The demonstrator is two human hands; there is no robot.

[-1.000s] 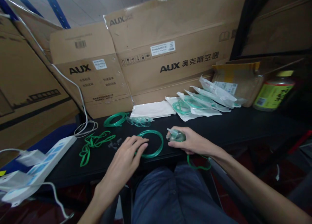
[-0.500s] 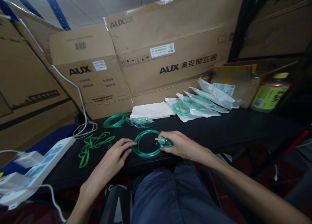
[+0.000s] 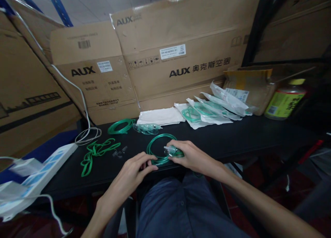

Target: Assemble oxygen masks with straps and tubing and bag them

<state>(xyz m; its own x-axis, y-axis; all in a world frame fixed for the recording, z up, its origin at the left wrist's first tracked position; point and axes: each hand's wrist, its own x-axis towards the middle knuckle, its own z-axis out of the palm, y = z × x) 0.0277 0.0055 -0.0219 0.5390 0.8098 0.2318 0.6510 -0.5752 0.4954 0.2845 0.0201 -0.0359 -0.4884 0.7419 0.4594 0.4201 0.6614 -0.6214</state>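
Note:
A coil of green tubing [image 3: 149,145] lies near the front edge of the black table. My left hand [image 3: 138,166] is closed at the coil's near left side, with thumb and fingers on the tubing. My right hand [image 3: 191,156] grips a small clear-green oxygen mask [image 3: 171,151] at the coil's right side; its fingers hide much of the mask. Farther back are a second green tubing coil [image 3: 117,128] and several stacked clear masks [image 3: 147,128]. On the left lie tangled green elastic straps [image 3: 97,150], with small clear connectors [image 3: 121,151] beside them.
White pouches [image 3: 160,116] lie flat at the back, and several filled pouches [image 3: 207,112] lean in a row to the right. A yellow-labelled bottle [image 3: 284,100] stands at far right. At left is a white power strip [image 3: 51,172] with cables. Cardboard boxes [image 3: 181,34] wall the back.
My left hand has moved right along the coil's near side and now pinches the tubing, uncovering the small connectors. The coil has shifted slightly right. My right hand keeps its grip on the mask.

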